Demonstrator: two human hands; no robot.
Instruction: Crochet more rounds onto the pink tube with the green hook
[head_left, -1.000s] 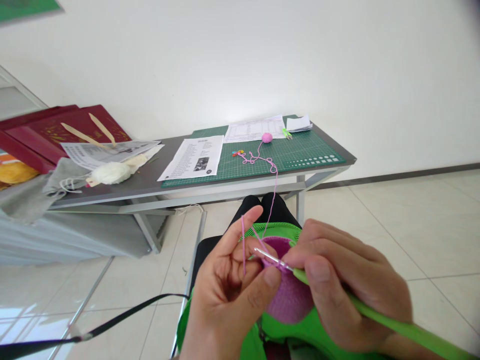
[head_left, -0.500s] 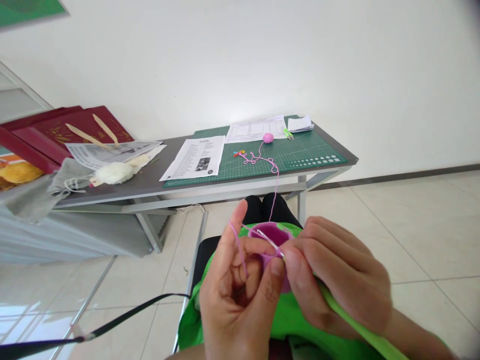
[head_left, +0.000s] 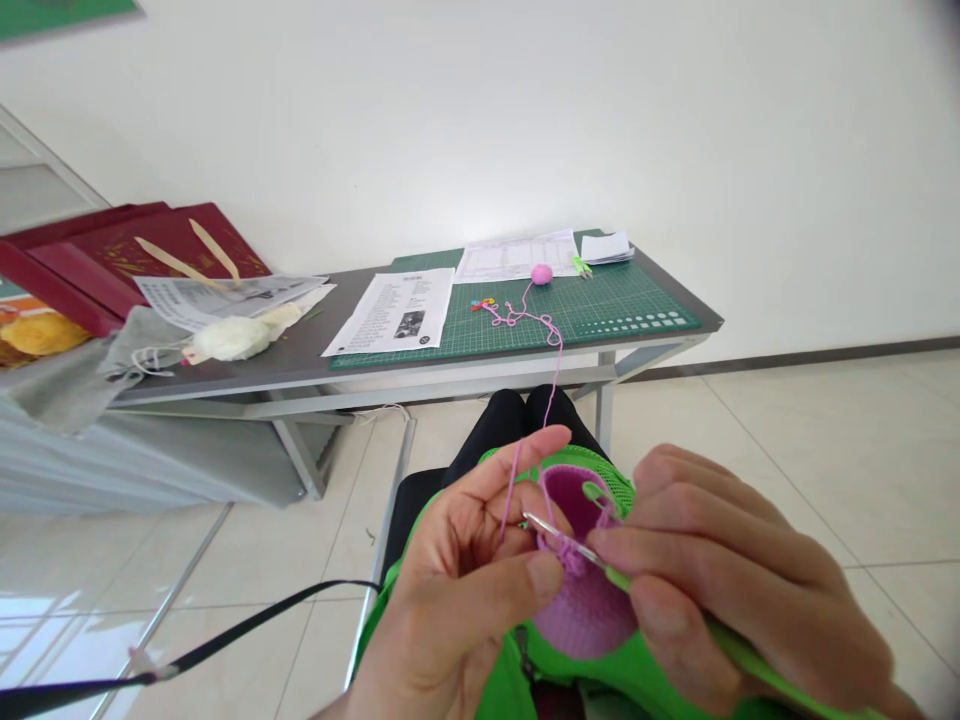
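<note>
My left hand [head_left: 465, 570] pinches the near edge of a pink crocheted piece [head_left: 589, 620], round and hollow like a cup, between thumb and fingers. Pink yarn [head_left: 512, 490] runs over its outstretched index finger. In my right hand [head_left: 735, 580] is a crochet hook [head_left: 616, 577] with a green handle and a silver shaft. The hook's shaft passes at the piece's rim, its tip just right of my left fingers. A light green stitch marker [head_left: 596, 492] hangs at the rim near my right fingertips.
On the table ahead, a green cutting mat [head_left: 517, 345] bears a pink yarn ball [head_left: 541, 274], colourful stitch markers [head_left: 484, 304], green snips [head_left: 581, 267] and printed sheets [head_left: 397, 312]. White yarn [head_left: 232, 340] and maroon bags [head_left: 180, 240] stand left. A black strap [head_left: 262, 627] crosses at lower left.
My left index finger has swung from upright to pointing right. Both hands are turned and farther apart, my right hand farther right, and more of the piece's outer side and the stitch marker show.
</note>
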